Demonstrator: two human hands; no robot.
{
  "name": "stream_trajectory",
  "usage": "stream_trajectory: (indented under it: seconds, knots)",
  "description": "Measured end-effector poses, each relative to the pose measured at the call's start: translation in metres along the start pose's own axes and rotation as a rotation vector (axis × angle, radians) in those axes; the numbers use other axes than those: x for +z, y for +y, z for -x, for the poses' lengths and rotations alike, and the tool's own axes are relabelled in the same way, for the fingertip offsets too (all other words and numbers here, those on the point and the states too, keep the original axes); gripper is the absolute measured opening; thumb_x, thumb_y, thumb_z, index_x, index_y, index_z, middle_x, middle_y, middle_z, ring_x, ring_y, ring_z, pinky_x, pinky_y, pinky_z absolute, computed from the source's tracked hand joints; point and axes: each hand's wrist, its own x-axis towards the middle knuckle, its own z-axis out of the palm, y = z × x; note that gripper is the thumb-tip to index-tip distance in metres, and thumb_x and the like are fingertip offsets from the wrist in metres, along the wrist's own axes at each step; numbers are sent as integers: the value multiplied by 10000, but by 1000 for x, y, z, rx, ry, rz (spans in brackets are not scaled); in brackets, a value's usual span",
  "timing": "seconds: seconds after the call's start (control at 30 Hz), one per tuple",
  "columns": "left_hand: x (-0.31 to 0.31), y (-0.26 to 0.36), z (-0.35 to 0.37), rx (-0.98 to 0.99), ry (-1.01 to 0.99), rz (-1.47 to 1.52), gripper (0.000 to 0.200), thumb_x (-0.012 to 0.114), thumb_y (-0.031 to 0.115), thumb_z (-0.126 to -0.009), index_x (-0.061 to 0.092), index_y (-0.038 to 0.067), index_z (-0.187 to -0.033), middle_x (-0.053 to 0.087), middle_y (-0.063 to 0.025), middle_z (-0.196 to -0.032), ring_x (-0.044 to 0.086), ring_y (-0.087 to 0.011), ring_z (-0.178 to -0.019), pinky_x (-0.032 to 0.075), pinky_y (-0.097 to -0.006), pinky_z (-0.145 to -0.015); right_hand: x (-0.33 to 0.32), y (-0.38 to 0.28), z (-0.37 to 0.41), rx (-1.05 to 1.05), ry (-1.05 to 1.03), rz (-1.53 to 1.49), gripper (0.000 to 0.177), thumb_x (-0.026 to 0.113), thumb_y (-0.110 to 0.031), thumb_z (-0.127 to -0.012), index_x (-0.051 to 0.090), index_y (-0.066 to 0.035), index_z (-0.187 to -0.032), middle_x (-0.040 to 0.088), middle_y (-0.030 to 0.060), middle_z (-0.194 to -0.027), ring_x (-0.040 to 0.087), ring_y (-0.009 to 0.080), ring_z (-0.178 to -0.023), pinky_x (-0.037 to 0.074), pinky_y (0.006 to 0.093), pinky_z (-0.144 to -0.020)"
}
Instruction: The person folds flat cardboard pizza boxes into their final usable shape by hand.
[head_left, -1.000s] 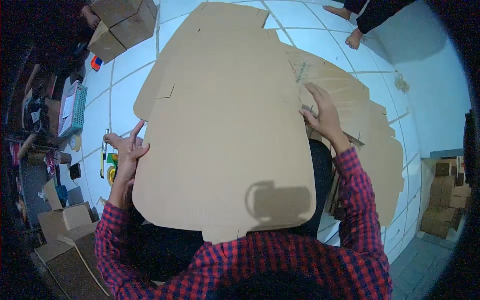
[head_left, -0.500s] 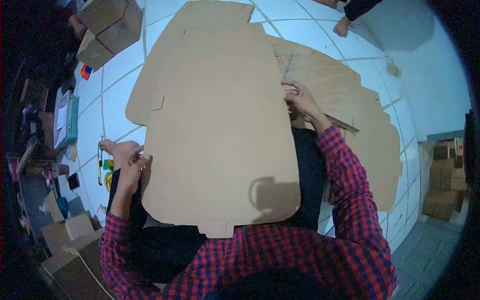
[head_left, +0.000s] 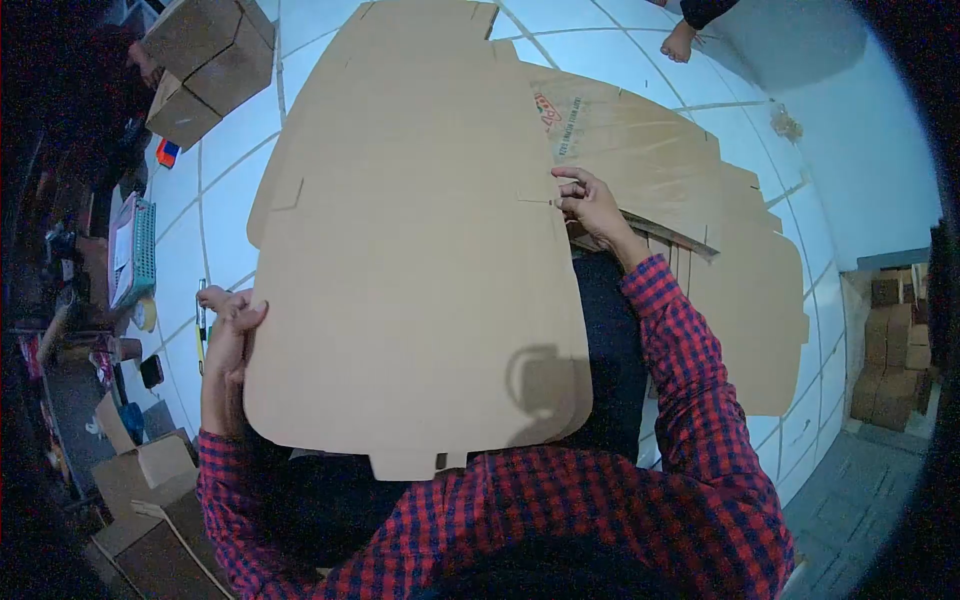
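Note:
A large flat cardboard sheet point(head_left: 400, 280) with rounded near corners and a tab at its near edge lies over my lap. Another sheet's edge peeks out beneath it at the lower right. My left hand point(head_left: 230, 325) grips the sheet's left edge, thumb on top and fingers hidden underneath. At the right edge, beside a cut slit, my right hand point(head_left: 592, 208) pinches the cardboard between thumb and fingers. More flat cardboard point(head_left: 745, 300) is spread to the right, partly under a taped, printed piece point(head_left: 640, 130).
Cardboard boxes point(head_left: 215, 65) stand at the upper left, near a teal basket point(head_left: 143, 255). An open box point(head_left: 145, 465) sits at lower left. Stacked boxes point(head_left: 890, 350) are by the right wall. Another person's foot point(head_left: 678, 42) rests on the tiled floor at the top.
The top sheet has slid left, baring a strip of the sheet beneath at lower right. My left hand moved left with its edge; my right hand shifted slightly left.

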Motion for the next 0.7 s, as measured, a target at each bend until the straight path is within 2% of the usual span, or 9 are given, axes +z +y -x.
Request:
stream_trajectory:
  seconds: [0.07,0.13,0.2,0.23,0.4,0.53,0.6,0.63,0.7]
  knots:
    - [-5,13,0,63,233,36,418,636,83,-774,499,-34,-1151,561,-31,-856,584,-172,-880,470,-273,-768,-3,4,-3,31,29,56,508,610,33,-724,508,-53,-1214,578,43,-886,558,124,-796,480,265,-682]
    - [-20,26,2,25,207,27,563,636,83,-784,414,-41,-1285,530,-33,-877,563,-151,-893,470,-252,-808,4,-2,-2,55,57,111,551,646,21,-683,517,-51,-1214,587,84,-920,564,170,-860,479,306,-770]
    - [-33,33,5,13,-41,41,642,627,59,-783,342,-29,-1351,507,-36,-918,549,-136,-860,455,-222,-865,22,-27,9,-503,385,571,624,706,-70,-667,493,-50,-1253,555,157,-1035,532,277,-996,428,371,-892]
    - [-15,41,12,28,-35,75,637,628,47,-772,356,-25,-1343,506,-14,-867,536,-91,-762,456,-186,-845,26,-51,9,-541,347,630,643,708,-128,-700,462,-48,-1289,501,189,-1200,456,338,-1148,358,391,-984]
    - [16,48,30,98,-62,108,724,666,93,-703,349,-35,-1342,625,-58,-870,610,-124,-775,481,-213,-793,21,-84,-17,-749,288,377,468,641,-137,-762,547,-82,-1217,508,125,-1284,454,301,-1206,345,363,-1013]
    - [1,24,27,12,-242,186,712,642,87,-723,323,-52,-1344,654,-166,-942,668,-176,-780,535,-228,-689,4,-87,-24,-866,24,778,348,637,-193,-761,641,-114,-1099,573,124,-1201,504,282,-1166,369,385,-1003]
    - [-13,18,20,-262,-573,149,687,624,86,-750,314,-50,-1348,660,-197,-798,666,-213,-601,538,-257,-530,5,-78,-18,-747,-137,801,364,632,-186,-763,634,-122,-1121,586,120,-1191,512,286,-1167,354,405,-1020]
    - [-14,12,14,-251,-600,123,749,674,129,-744,281,-65,-1352,612,-203,-603,610,-282,-448,508,-313,-424,5,-74,-17,-751,-143,803,364,632,-186,-763,634,-122,-1121,586,120,-1191,512,286,-1167,354,405,-1020]
    - [-24,-3,-14,-36,-454,-121,728,690,149,-722,330,-34,-1328,609,-198,-664,606,-291,-533,503,-334,-496,6,-64,-14,-735,-163,725,358,606,-180,-786,625,-132,-1140,597,105,-1182,514,275,-1171,324,421,-1044]
